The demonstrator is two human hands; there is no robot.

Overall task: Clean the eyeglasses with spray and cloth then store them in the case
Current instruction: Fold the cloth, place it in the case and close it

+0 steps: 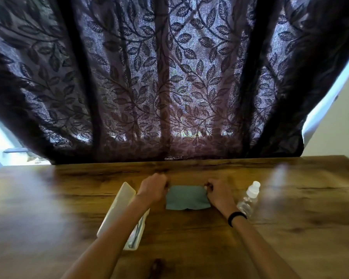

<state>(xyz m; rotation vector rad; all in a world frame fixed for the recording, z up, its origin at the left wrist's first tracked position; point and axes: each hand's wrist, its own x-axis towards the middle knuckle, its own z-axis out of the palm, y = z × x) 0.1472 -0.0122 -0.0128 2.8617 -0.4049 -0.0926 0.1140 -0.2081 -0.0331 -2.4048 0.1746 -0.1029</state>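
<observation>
A grey-blue cleaning cloth point(186, 197) lies flat on the wooden table point(290, 248). My left hand point(154, 187) pinches its far left corner and my right hand point(218, 191) pinches its far right corner. A white eyeglass case point(120, 206) lies open to the left, partly under my left forearm. The eyeglasses point(136, 233) show only as thin dark lines inside the case's near end. A clear spray bottle point(249, 198) with a white cap lies tilted on the table just right of my right wrist.
A dark leaf-patterned curtain point(169, 87) hangs right behind the table's far edge. Bright window light shows at both sides of it. A black band point(237, 217) circles my right wrist.
</observation>
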